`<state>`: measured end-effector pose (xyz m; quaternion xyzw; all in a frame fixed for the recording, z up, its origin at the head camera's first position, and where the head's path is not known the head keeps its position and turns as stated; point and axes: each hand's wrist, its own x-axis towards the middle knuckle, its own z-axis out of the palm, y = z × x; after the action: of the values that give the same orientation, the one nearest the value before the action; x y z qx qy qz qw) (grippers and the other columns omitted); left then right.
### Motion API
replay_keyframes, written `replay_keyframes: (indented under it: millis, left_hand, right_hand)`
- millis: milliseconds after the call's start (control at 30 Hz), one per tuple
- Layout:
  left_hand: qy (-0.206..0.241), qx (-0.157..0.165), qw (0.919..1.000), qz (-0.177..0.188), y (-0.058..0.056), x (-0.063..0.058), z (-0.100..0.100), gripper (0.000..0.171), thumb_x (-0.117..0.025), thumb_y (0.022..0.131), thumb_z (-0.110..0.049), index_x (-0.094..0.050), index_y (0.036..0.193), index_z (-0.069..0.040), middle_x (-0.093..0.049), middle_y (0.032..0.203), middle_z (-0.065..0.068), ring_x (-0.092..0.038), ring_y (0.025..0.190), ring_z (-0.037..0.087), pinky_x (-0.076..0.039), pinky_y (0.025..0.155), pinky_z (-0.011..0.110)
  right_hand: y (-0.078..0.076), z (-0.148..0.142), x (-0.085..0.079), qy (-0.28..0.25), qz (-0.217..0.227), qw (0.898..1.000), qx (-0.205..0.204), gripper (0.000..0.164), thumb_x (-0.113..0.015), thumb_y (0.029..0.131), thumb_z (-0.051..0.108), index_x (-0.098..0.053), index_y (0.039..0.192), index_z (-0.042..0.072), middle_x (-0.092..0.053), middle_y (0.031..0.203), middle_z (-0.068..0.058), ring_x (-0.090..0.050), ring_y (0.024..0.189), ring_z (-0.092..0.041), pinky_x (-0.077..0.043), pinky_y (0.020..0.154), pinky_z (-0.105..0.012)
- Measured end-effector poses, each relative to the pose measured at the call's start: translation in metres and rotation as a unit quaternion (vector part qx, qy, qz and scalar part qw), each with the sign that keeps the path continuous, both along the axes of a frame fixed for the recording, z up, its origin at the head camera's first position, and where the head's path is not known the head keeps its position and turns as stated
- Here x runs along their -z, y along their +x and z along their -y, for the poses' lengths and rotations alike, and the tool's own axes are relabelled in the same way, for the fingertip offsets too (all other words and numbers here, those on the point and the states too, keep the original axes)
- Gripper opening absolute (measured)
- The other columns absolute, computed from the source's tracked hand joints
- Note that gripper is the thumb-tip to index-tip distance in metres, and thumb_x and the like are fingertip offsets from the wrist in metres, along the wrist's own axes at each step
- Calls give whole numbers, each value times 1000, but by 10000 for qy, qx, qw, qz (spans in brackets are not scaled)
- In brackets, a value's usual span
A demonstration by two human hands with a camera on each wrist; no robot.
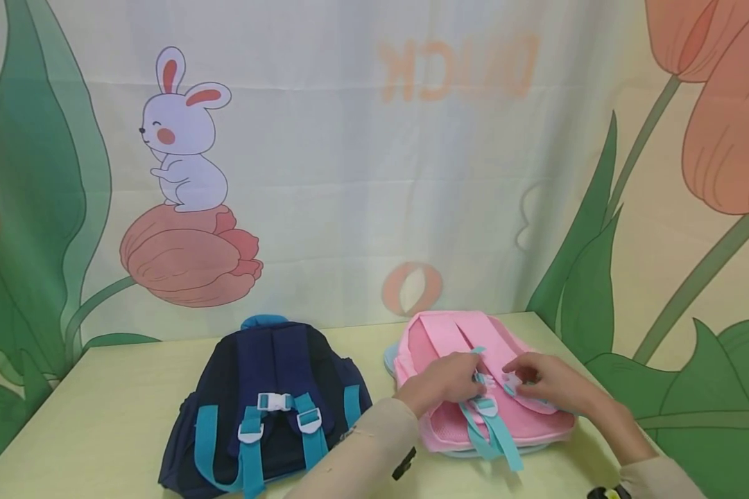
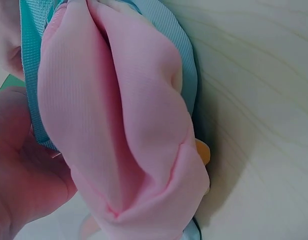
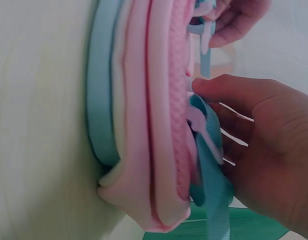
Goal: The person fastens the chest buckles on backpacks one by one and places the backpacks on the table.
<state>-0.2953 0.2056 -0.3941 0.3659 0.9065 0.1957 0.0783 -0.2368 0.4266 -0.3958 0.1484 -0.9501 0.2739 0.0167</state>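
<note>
A pink backpack lies on the table with its shoulder straps facing up. My left hand pinches a white buckle piece on a teal strap over the backpack's middle. Just to its right, my right hand holds the other pale buckle piece between thumb and fingers. A small gap shows between the two pieces. Teal webbing hangs from a white adjuster toward the front. In the right wrist view, a teal strap hangs beside my right fingers.
A navy backpack lies to the left, straps up, its white chest buckle fastened between teal straps. The pale wooden table ends at a printed curtain with a rabbit and tulips.
</note>
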Motion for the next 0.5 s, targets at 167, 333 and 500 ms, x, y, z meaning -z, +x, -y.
replay_keyframes:
  millis: [167, 333, 500]
  left_hand:
    - [17, 24, 10000, -8, -1, 1, 1, 21, -71, 92, -28, -64, 110, -19, -58, 85, -9, -54, 76, 5, -45, 73, 19]
    - [102, 94, 9999, 75, -2, 0, 3, 26, -71, 91, -27, -65, 115, -18, -60, 87, -10, -54, 76, 4, -45, 73, 18]
    - [377, 264, 9987, 239, -4, -3, 7, 30, -71, 92, -25, -64, 120, -16, -64, 97, -7, -55, 80, 3, -46, 76, 17]
  right_hand:
    - [-4, 5, 6, 100, -9, 9999, -140, 26, -73, 88, 11, -70, 114, 7, -69, 102, 1, -56, 86, -4, -50, 75, -21]
    - [-5, 8, 9, 273, -423, 9983, -288, 21, -73, 88, 12, -70, 109, 10, -64, 97, 4, -52, 82, -5, -47, 70, -22]
    - [-2, 12, 8, 263, -535, 9979, -246, 21, -71, 92, 19, -68, 113, 15, -65, 98, 6, -56, 83, -4, -50, 73, -24]
